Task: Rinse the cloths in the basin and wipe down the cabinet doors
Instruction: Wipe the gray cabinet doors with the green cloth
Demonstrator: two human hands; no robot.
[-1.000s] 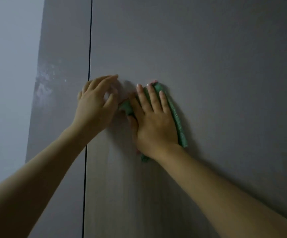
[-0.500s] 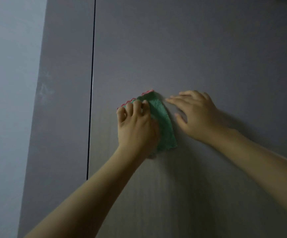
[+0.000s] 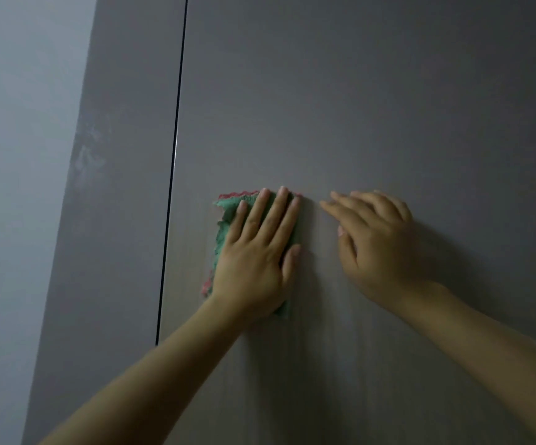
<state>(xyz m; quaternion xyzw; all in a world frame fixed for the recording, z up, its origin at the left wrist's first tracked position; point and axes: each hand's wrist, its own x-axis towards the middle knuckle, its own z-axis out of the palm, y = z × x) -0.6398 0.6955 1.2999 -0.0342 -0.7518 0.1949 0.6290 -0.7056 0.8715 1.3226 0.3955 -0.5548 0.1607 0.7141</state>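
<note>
Wiping is under way: the left hand (image 3: pixel 254 261) lies flat, fingers spread, pressing a green cloth (image 3: pixel 226 216) with pink edging against the grey cabinet door (image 3: pixel 356 107) at centre frame. The right hand (image 3: pixel 376 242) rests bare beside it, fingers loosely extended, holding nothing. A pale smudge (image 3: pixel 90 149) at the left looks unwiped. No basin or other container is in view

**Green cloth on grey doors**

The cloth (image 3: pixel 226 216) is teal-green with a wavy pink-red edging. The cabinet door (image 3: pixel 356 107) is plain matt grey-brown, with pale whitish smudges on the narrower panel (image 3: pixel 93 146). The wall (image 3: pixel 19 155) is light blue-grey.
</note>
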